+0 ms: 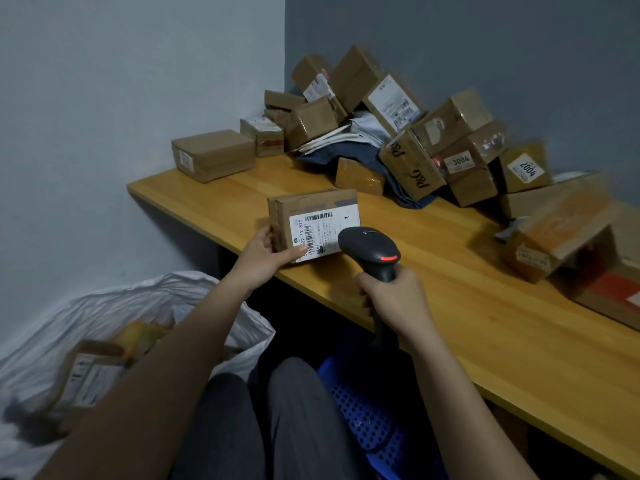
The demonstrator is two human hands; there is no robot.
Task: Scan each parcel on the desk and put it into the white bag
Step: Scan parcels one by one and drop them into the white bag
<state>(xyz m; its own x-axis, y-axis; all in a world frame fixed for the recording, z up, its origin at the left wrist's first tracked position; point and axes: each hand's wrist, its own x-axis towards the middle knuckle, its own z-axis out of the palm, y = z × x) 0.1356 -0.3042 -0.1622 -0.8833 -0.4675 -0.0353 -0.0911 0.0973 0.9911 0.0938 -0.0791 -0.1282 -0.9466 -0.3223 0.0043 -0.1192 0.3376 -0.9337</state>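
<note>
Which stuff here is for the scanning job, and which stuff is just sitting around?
For the job:
- held parcel, in the left hand
- scanner, in the right hand
- parcel pile on the desk
- white bag, already holding a box

Just lying about:
- blue basket under the desk
- dark cloth under the pile
</note>
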